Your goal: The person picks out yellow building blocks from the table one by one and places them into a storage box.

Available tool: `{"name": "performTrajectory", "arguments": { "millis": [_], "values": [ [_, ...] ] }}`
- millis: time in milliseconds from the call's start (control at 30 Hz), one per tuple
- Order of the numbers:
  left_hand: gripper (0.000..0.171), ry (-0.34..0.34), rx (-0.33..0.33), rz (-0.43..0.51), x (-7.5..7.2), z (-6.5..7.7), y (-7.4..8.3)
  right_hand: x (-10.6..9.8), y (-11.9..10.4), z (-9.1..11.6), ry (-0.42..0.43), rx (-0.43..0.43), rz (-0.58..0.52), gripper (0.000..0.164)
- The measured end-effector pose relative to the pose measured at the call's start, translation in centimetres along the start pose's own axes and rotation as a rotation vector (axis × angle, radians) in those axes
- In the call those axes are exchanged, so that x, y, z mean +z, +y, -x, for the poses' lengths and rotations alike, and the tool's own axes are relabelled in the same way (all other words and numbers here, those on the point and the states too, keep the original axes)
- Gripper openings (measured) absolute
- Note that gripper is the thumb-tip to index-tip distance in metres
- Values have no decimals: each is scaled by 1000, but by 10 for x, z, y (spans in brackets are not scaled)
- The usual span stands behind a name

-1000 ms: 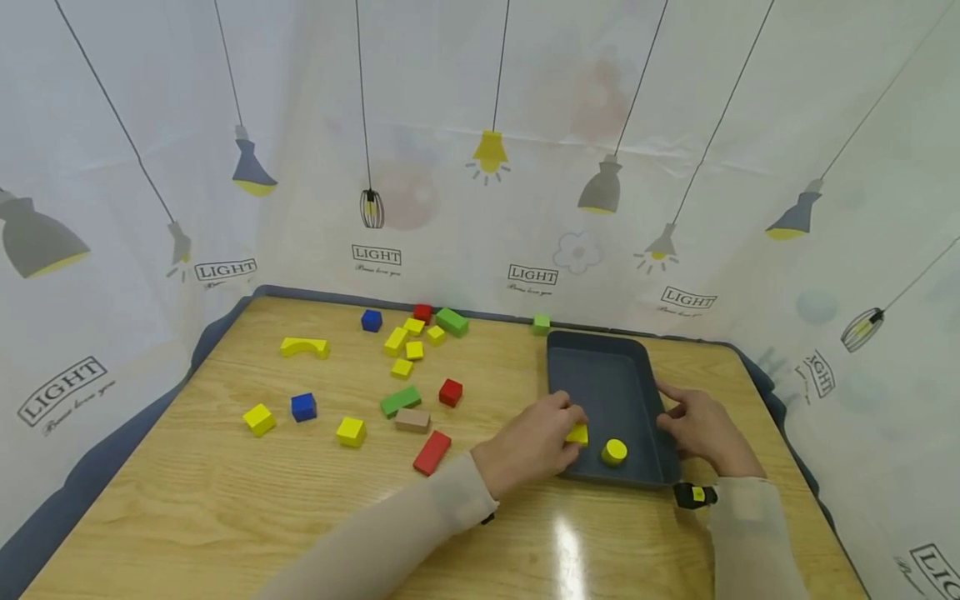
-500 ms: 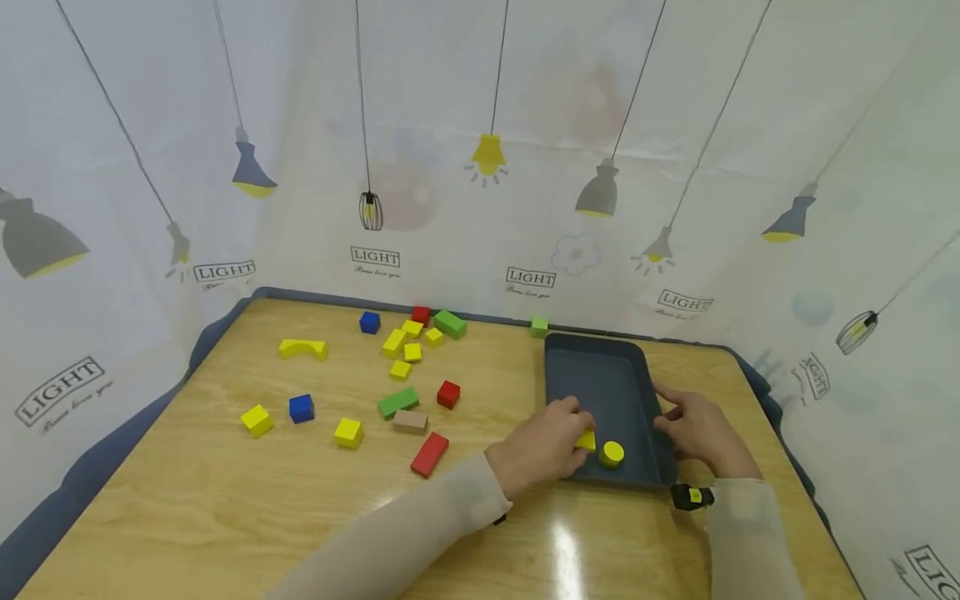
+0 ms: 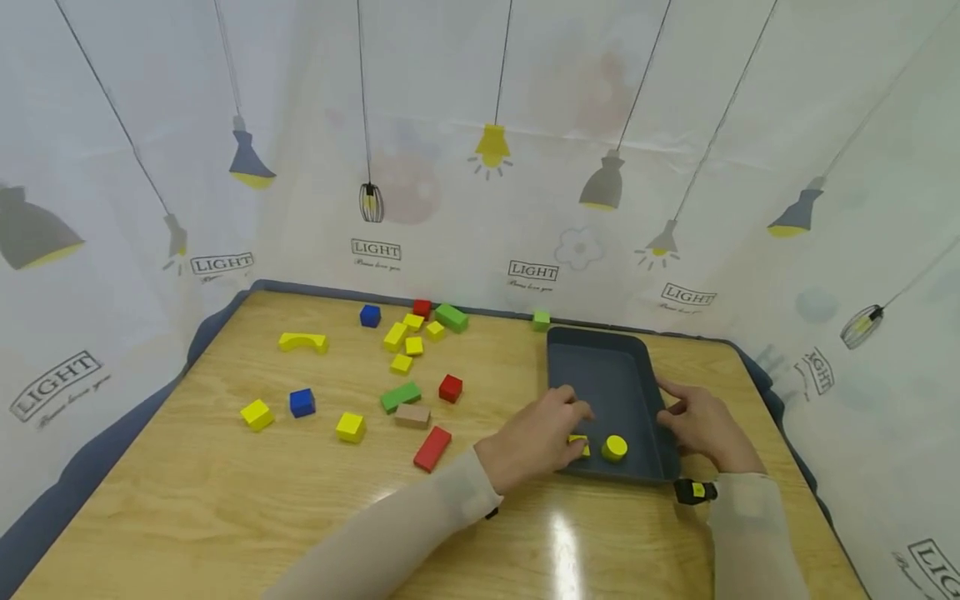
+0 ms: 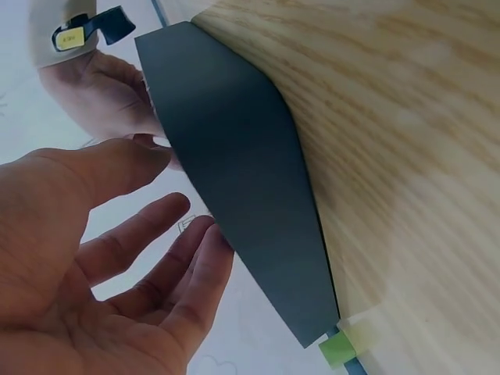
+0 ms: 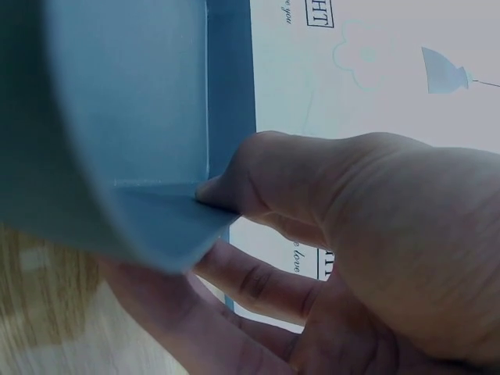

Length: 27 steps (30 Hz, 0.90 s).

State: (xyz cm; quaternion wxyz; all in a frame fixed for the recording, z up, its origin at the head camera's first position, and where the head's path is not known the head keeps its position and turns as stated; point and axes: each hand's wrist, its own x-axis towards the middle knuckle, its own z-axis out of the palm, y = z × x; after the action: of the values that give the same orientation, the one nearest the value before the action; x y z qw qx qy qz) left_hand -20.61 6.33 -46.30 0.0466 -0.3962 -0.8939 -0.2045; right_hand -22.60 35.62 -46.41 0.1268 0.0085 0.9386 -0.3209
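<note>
A dark grey-blue tray (image 3: pixel 600 367) lies on the right side of the table. My right hand (image 3: pixel 705 429) pinches its right wall, thumb inside and fingers outside in the right wrist view. Over the tray's near left corner is my left hand (image 3: pixel 534 440), thumb and fingers spread apart. Partly covered by its thumb, a yellow block (image 3: pixel 583 451) shows in the tray. To the right of that block stands a yellow cylinder (image 3: pixel 615 447). In the left wrist view, the tray's outer wall (image 4: pixel 234 156) hides what lies inside.
Left of the tray lie loose blocks: a red cuboid (image 3: pixel 432 448), a red cube (image 3: pixel 451 388), a green block (image 3: pixel 401 397), a brown block (image 3: pixel 412 416), blue cubes, several yellow ones and a yellow arch (image 3: pixel 303 342). A light green cube (image 3: pixel 542 321) sits behind the tray.
My left hand has let go of the yellow block, its fingers spreading and lifting off; the block stays in the tray. My right hand keeps its hold on the tray wall.
</note>
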Motion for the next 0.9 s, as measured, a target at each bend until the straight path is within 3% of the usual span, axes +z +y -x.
{"name": "performTrajectory", "arguments": {
  "millis": [267,900],
  "values": [
    [35,52,-6,62,-9,8,-5,-2,-2,0,4,-10,0,67],
    [37,84,-81,-71,-24,28,-27,-2,1,2,13,-15,-5,66]
  ]
}}
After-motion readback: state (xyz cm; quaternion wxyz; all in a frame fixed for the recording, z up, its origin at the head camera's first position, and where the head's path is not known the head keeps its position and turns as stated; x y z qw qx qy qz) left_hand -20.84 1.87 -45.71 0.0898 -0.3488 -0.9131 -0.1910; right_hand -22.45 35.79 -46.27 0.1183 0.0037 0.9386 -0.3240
